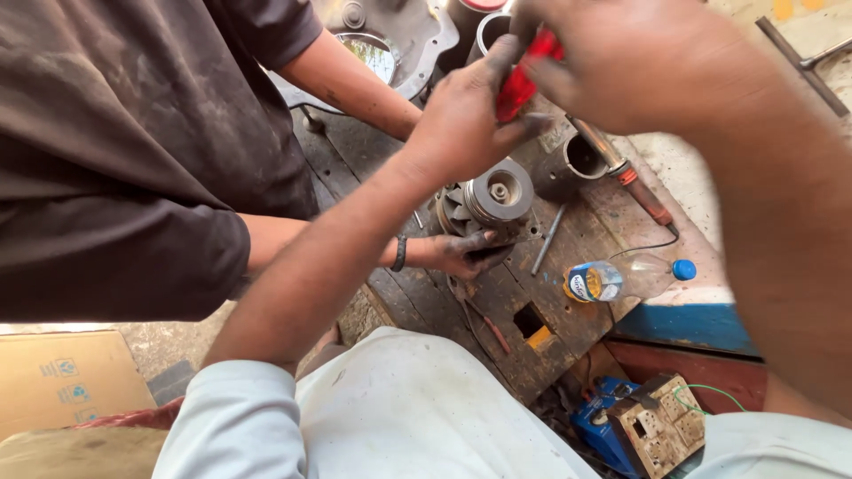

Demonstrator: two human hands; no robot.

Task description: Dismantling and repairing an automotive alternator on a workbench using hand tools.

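Both my hands are raised close to the camera and grip one red-handled tool (519, 84). My left hand (466, 115) wraps the lower part of the handle, and my right hand (639, 58) closes over its top. Below them a metal alternator with a grooved pulley (497, 200) stands on a dirty wooden workbench (550, 310). A co-worker in a dark shirt steadies the alternator from below with one greasy hand (466, 253). The tool's tip is hidden behind my hands.
On the bench lie a plastic bottle with a blue cap (626, 278), a soldering iron (621, 168), a thin metal rod (548, 239) and a metal housing (390, 44). A blue box and an old socket block (661, 426) sit low right, and a cardboard box (62, 381) low left.
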